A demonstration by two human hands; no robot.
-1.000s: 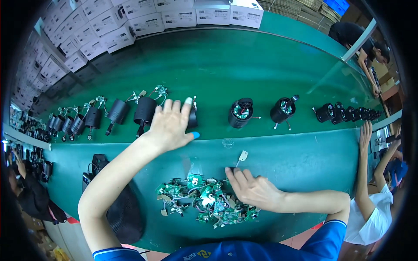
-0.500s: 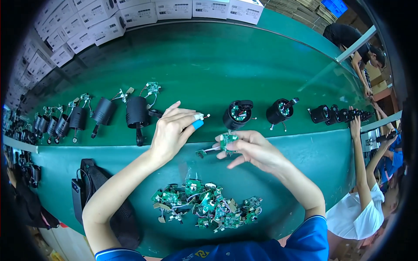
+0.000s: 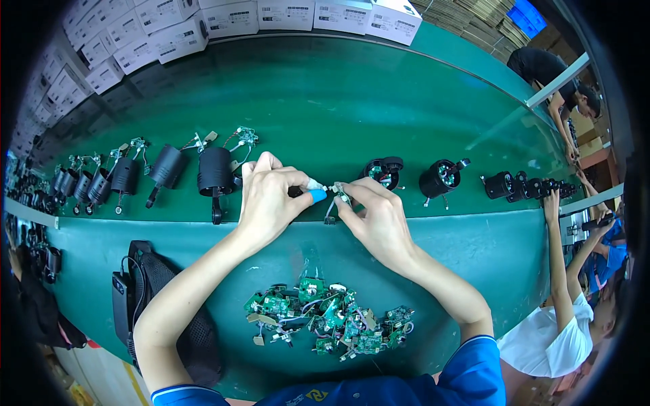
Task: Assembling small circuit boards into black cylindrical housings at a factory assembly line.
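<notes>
My left hand (image 3: 266, 201), with a white and a blue finger cover, pinches a tiny wire connector (image 3: 328, 189) above the bench. My right hand (image 3: 380, 222) grips a small green circuit board (image 3: 342, 195) edge-on, with a short lead and a small dark part (image 3: 330, 220) hanging under it. Connector and board meet between my fingertips; whether they are joined I cannot tell. Just beyond my right hand stands a black cylindrical housing (image 3: 383, 177), partly hidden by it. Another housing (image 3: 215, 173), wired to a board (image 3: 246, 137), is beside my left hand.
A heap of loose circuit boards (image 3: 338, 318) lies nearest me. More black housings line the belt at left (image 3: 124, 177) and right (image 3: 440, 179). A black mesh bag (image 3: 183, 318) rests by my left arm. White boxes (image 3: 230, 21) are stacked far back. Co-workers sit at right.
My right hand has moved left and slightly up, turning the circuit board edge-on and bringing it to the connector. My left hand stays pinched in nearly the same place.
</notes>
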